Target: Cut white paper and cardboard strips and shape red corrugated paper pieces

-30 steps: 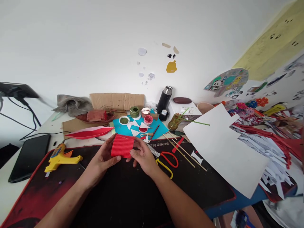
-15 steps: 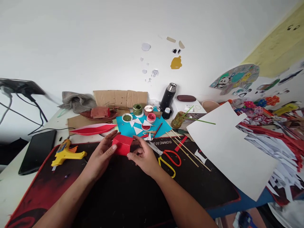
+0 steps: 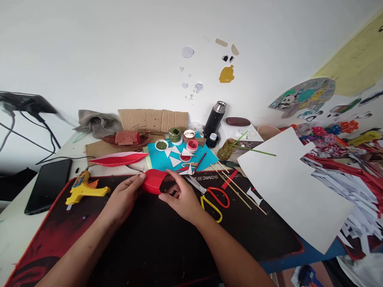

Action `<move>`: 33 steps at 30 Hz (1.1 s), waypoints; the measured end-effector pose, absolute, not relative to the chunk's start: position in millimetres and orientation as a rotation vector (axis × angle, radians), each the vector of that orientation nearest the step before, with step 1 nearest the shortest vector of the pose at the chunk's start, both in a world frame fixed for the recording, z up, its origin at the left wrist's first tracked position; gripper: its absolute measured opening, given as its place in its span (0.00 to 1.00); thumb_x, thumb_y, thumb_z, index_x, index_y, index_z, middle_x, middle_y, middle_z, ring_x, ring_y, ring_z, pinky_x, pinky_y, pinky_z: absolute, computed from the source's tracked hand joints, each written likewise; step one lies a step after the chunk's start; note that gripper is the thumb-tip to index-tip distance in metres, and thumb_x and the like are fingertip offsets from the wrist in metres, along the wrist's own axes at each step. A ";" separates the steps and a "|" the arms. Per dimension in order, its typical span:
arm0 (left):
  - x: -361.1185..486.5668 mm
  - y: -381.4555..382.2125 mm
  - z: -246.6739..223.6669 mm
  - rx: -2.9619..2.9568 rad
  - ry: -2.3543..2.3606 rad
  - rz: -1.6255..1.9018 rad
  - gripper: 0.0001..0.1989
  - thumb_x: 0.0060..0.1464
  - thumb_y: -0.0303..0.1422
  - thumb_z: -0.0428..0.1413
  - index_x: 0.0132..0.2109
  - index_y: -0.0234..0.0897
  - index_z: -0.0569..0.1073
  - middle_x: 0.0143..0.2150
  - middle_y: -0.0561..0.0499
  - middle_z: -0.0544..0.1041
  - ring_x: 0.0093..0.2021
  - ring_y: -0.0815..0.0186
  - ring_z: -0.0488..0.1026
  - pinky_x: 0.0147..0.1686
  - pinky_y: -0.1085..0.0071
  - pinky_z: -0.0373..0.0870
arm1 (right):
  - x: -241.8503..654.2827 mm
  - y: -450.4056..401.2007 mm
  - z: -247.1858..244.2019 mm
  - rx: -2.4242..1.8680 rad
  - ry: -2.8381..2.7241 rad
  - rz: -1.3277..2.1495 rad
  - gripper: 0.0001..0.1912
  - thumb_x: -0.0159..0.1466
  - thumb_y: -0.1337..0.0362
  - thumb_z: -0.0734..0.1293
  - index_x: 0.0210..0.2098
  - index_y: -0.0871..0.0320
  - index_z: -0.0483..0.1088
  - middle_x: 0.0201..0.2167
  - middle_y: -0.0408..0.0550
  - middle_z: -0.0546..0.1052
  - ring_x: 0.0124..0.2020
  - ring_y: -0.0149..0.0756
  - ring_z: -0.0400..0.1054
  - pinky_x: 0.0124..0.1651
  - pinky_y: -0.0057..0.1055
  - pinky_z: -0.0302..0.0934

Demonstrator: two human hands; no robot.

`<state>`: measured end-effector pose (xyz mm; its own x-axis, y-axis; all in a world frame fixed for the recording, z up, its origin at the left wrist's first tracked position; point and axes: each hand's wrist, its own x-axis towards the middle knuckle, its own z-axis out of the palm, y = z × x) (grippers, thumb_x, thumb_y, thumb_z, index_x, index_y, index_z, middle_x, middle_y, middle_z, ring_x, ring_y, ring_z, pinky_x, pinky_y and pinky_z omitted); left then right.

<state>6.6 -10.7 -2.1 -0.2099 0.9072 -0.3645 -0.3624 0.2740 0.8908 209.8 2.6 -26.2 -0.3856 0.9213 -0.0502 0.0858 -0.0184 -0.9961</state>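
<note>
Between both hands, just above the black mat (image 3: 155, 243), is a red ribbed tube (image 3: 154, 181), lying on its side with an open end toward the right. My left hand (image 3: 127, 197) grips its left end, thumb on top and the other fingers partly hidden behind. My right hand (image 3: 179, 195) is curled about the open right end, thumb below and fingertips on the upper rim. Right of it lie scissors (image 3: 211, 199) with one red and one yellow handle loop. A red and white boat-shaped paper piece (image 3: 119, 159) rests behind my left hand.
A yellow glue gun (image 3: 85, 190) and a black phone (image 3: 48, 186) lie at left. Paint pots (image 3: 175, 135) stand on blue paper (image 3: 155, 159), near a black thermos (image 3: 214, 119). Thin sticks (image 3: 239, 191) and a large white sheet (image 3: 293, 191) lie at right.
The red tube has turned in my hands, so its open right end shows more. My left thumb has shifted up onto its top edge. The view has moved slightly.
</note>
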 end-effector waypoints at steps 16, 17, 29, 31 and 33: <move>4.7 -21.5 3.4 1.037 1.529 1.249 0.17 0.51 0.50 0.70 0.32 0.42 0.85 0.32 0.49 0.82 0.36 0.55 0.74 0.38 0.65 0.73 | 208.9 9.4 -19.9 -0.964 -1.283 1.710 0.24 0.67 0.41 0.70 0.37 0.58 0.75 0.29 0.44 0.77 0.19 0.25 0.57 0.21 0.26 0.50; 6.5 -21.6 4.3 1.050 1.511 1.216 0.16 0.50 0.50 0.70 0.32 0.41 0.85 0.31 0.49 0.82 0.34 0.56 0.74 0.36 0.66 0.73 | 208.6 8.9 -19.0 -0.957 -1.273 1.721 0.25 0.67 0.40 0.70 0.34 0.58 0.74 0.27 0.44 0.76 0.18 0.25 0.57 0.21 0.27 0.50; 6.3 -18.1 -1.5 1.039 1.383 1.168 0.17 0.55 0.51 0.68 0.33 0.41 0.85 0.30 0.50 0.80 0.34 0.56 0.75 0.38 0.66 0.74 | 208.0 9.8 -18.5 -0.889 -1.150 1.783 0.26 0.67 0.39 0.70 0.36 0.57 0.73 0.28 0.44 0.77 0.18 0.26 0.61 0.20 0.26 0.49; 7.4 -18.4 0.5 1.033 1.391 1.168 0.17 0.55 0.51 0.68 0.33 0.42 0.85 0.29 0.50 0.80 0.34 0.56 0.75 0.39 0.65 0.74 | 207.2 9.0 -18.4 -0.878 -1.160 1.799 0.27 0.66 0.37 0.70 0.37 0.57 0.73 0.28 0.44 0.77 0.18 0.26 0.61 0.19 0.26 0.49; 8.6 -19.0 1.5 1.032 1.364 1.119 0.18 0.53 0.52 0.68 0.33 0.42 0.85 0.30 0.49 0.81 0.35 0.54 0.76 0.40 0.64 0.76 | 206.6 8.4 -18.7 -0.909 -1.180 1.802 0.28 0.65 0.36 0.71 0.34 0.57 0.71 0.26 0.43 0.76 0.18 0.26 0.61 0.20 0.26 0.50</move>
